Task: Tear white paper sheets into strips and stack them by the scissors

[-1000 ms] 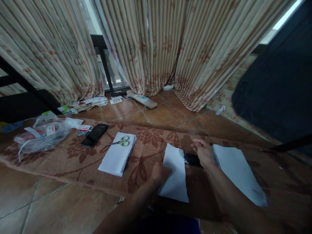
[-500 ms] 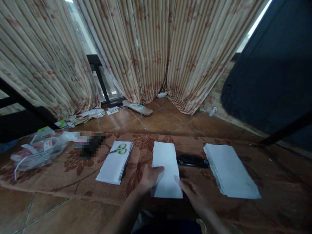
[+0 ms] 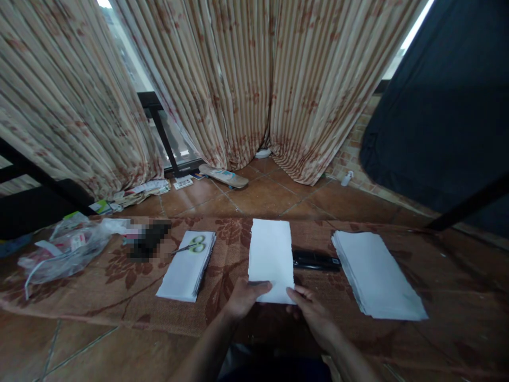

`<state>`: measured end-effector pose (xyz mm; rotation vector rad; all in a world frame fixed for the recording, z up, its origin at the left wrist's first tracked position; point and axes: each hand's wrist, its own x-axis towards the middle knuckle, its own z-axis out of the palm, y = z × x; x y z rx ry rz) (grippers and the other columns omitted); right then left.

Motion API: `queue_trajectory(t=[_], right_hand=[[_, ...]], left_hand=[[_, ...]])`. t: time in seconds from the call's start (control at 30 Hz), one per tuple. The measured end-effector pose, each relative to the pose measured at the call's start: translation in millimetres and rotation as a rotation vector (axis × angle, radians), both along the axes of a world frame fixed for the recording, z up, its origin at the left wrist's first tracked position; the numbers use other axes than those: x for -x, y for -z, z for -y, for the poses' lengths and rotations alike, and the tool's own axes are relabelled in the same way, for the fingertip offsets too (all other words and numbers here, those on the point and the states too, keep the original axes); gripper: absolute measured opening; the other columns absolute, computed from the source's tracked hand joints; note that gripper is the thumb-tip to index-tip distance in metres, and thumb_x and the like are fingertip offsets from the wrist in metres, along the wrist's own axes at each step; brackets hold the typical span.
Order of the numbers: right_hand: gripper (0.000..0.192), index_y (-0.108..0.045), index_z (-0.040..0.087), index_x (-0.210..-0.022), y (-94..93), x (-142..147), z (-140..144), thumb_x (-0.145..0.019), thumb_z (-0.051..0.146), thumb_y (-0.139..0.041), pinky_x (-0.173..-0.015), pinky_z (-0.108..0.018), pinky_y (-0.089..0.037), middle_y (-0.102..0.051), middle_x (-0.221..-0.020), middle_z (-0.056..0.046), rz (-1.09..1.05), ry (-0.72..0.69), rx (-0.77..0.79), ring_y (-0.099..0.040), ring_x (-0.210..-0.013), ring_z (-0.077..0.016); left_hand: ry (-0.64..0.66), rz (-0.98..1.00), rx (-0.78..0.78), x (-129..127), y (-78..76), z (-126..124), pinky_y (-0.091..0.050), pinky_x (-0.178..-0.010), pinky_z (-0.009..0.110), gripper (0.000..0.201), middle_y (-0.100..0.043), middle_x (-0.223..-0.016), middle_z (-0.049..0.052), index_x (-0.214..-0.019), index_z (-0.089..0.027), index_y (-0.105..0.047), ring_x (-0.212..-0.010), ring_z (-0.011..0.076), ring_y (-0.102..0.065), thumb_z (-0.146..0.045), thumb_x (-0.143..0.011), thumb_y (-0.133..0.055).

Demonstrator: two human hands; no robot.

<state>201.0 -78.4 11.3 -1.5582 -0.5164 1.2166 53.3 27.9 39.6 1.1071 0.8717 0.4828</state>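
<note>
While we look from left to right across the patterned mat [image 3: 119, 276], we see a clear plastic bag [image 3: 59, 246] at the far left, then a dark blurred object [image 3: 149, 241], then a small stack of white paper [image 3: 186, 265] with green-handled scissors [image 3: 194, 245] lying on top. At the middle lies a single white sheet [image 3: 270, 257], flat on the mat. Our left hand [image 3: 246, 297] pinches its near edge, thumb on top; our right hand [image 3: 312, 313] touches the near right corner with its fingertips, though we cannot tell whether it grips. Just right of the sheet sits a black stapler [image 3: 316, 260], and beyond it a larger stack of white paper [image 3: 377, 273].
</note>
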Motion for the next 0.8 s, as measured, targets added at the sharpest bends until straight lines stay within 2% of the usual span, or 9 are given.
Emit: queue_trajectory(t=[0.1, 0.2, 0.27, 0.33, 0.47, 0.63, 0.7, 0.8], right_hand=[[0.046, -0.065, 0.016, -0.089, 1.7, -5.6, -6.5, -0.07, 0.058, -0.063, -0.043, -0.021, -0.037, -0.066, -0.065, -0.002, 0.045, -0.019, 0.031, -0.057, -0.054, -0.0132], [0.042, -0.063, 0.017, -0.087, -1.7, -15.1, -12.4, -0.076, 0.056, -0.054, -0.039, -0.021, -0.034, -0.068, -0.068, -0.003, 0.167, -0.106, 0.099, -0.057, -0.051, -0.013], [0.036, -0.063, 0.018, -0.085, -8.1, -22.6, -14.3, -0.08, 0.051, -0.05, -0.043, -0.023, -0.038, -0.068, -0.065, -0.003, 0.317, -0.173, 0.136, -0.058, -0.05, -0.014], [0.031, -0.065, 0.02, -0.085, -17.0, -29.9, -14.3, -0.082, 0.046, -0.049, -0.051, -0.026, -0.044, -0.069, -0.064, -0.002, 0.496, -0.182, 0.148, -0.061, -0.052, -0.0156], [0.033, -0.066, 0.022, -0.09, -33.6, -45.5, -14.7, -0.084, 0.047, -0.046, -0.061, -0.031, -0.048, -0.072, -0.071, -0.003, 0.71, -0.046, 0.143, -0.065, -0.059, -0.0188], [0.04, -0.066, 0.02, -0.098, -41.0, -76.6, -37.4, -0.084, 0.051, -0.046, -0.065, -0.03, -0.049, -0.074, -0.081, -0.006, 0.817, 0.144, -0.008, -0.066, -0.066, -0.0194], [0.039, -0.065, 0.019, -0.099, -41.4, -89.0, -54.6, -0.086, 0.048, -0.043, -0.068, -0.03, -0.049, -0.074, -0.084, -0.006, 0.916, 0.144, -0.008, -0.067, -0.072, -0.0193], [0.034, -0.066, 0.021, -0.098, -39.8, -100.0, -80.9, -0.088, 0.041, -0.041, -0.071, -0.029, -0.046, -0.074, -0.084, -0.004, 1.062, 0.068, 0.086, -0.066, -0.077, -0.0189]], left_hand=[[-0.032, -0.053, -0.043, -7.7, 17.2, 0.8, -0.046, -0.053, 0.025, 0.03, -0.067, -0.068, 0.005, -0.076, -0.009, -0.069, -0.057, 0.0151, -0.058, -0.035, -0.06, -0.073], [-0.067, -0.085, -0.078, -18.7, 30.5, -7.3, -0.045, -0.053, 0.023, 0.021, -0.066, -0.067, 0.004, -0.073, -0.01, -0.068, -0.057, 0.0137, -0.057, -0.026, -0.061, -0.07], [-0.079, -0.124, -0.103, -25.4, 36.2, -14.8, -0.043, -0.05, 0.022, 0.015, -0.064, -0.063, 0.003, -0.069, -0.009, -0.067, -0.054, 0.0124, -0.055, -0.022, -0.061, -0.069], [-0.083, -0.169, -0.125, -31.0, 39.7, -21.5, -0.04, -0.046, 0.022, 0.011, -0.061, -0.058, 0.002, -0.067, -0.008, -0.066, -0.049, 0.0112, -0.052, -0.018, -0.063, -0.067], [-0.078, -0.254, -0.171, -40.3, 41.7, -31.1, -0.037, -0.044, 0.02, 0.006, -0.059, -0.056, 0.001, -0.065, -0.008, -0.066, -0.049, 0.0111, -0.051, -0.013, -0.066, -0.065], [-0.07, -0.334, -0.242, -51.3, 38.8, -40.7, -0.037, -0.046, 0.02, 0.003, -0.06, -0.058, 0.0, -0.067, -0.009, -0.066, -0.051, 0.0109, -0.052, -0.01, -0.064, -0.065], [-0.063, -0.36, -0.272, -55.1, 36.4, -43.2, -0.036, -0.047, 0.021, 0.001, -0.058, -0.058, 0.0, -0.063, -0.009, -0.065, -0.052, 0.0107, -0.051, -0.009, -0.063, -0.065], [-0.042, -0.389, -0.306, -59.8, 32.3, -44.4, -0.034, -0.047, 0.021, 0.002, -0.056, -0.056, -0.001, -0.06, -0.01, -0.065, -0.052, 0.0106, -0.049, -0.009, -0.062, -0.064]])
